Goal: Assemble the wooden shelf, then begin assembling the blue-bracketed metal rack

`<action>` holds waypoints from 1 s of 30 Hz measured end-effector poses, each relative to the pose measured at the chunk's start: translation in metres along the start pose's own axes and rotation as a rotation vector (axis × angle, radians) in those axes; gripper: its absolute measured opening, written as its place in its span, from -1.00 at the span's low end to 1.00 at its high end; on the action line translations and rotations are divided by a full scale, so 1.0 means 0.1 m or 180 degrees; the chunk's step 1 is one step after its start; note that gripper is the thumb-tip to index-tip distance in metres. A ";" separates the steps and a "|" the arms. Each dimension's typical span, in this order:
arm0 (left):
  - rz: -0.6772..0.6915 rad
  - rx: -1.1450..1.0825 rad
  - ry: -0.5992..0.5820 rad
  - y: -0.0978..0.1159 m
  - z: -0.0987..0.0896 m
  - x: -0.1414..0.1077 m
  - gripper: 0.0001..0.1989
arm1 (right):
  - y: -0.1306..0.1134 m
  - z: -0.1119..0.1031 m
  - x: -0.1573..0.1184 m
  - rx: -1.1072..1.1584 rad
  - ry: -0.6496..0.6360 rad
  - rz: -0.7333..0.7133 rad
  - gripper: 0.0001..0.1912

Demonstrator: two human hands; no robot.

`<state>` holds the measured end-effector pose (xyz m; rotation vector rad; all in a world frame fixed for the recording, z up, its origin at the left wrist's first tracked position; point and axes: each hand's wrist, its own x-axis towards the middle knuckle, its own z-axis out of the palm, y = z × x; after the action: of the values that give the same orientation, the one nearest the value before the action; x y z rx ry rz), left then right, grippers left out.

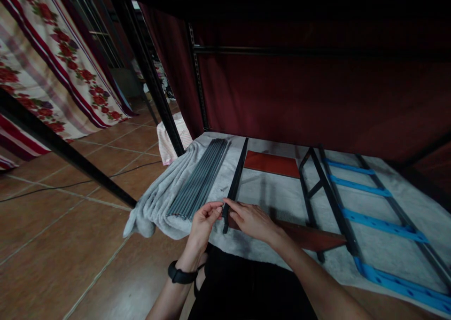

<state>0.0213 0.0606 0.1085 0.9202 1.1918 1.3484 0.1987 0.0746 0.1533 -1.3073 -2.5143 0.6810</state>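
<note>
- The left hand (207,214) is at the near end of a black bar (237,179), thumb and forefinger drawn together; whether they pinch something small, I cannot tell.
- The right hand (252,220) comes in from the right, its fingertips at the same end of the bar; how firmly it grips, I cannot tell.
- The bar lies on a grey blanket (271,195), running from near to far, between rods on the left and boards on the right.
- A small metal piece (224,189) lies on the blanket just left of the bar, too small to name.
- The grey rods (200,179) lie side by side in a bundle.
- A brown board (271,164) is at the far right of the bar; a second brown board (310,238) is nearer, partly behind the right hand and forearm.
- Farther right are a black frame (327,193) and blue slats (384,225) set across dark rails.
- A black wristband (181,274) circles the left wrist.
- A flowered curtain (66,57) hangs at far left, above a tiled floor (116,249).
</note>
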 end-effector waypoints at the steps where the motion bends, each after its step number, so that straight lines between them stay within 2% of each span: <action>1: -0.0033 -0.0012 0.0009 -0.01 0.00 -0.01 -0.65 | 0.00 0.00 0.00 -0.0011 -0.0007 0.0006 -0.45; 10: 0.0127 0.0168 -0.0039 -0.06 0.00 0.04 -0.71 | 0.02 0.02 0.00 -0.0075 -0.0021 0.0047 -0.46; 18: 0.0004 0.0130 -0.0063 -0.07 0.02 0.01 -0.68 | 0.02 0.02 0.00 -0.0027 -0.0023 0.0044 -0.45; 25: 0.0150 0.0242 -0.0140 -0.04 0.02 0.05 -0.70 | 0.02 0.03 0.00 -0.0060 0.0028 0.0028 -0.45; 30: 0.0046 0.0228 -0.0145 -0.04 0.02 0.00 -0.68 | 0.01 0.03 -0.01 -0.0091 0.0027 0.0052 -0.45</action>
<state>0.0244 0.0609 0.1050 1.0070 1.2069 1.2966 0.1990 0.0740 0.1503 -1.3390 -2.5182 0.6439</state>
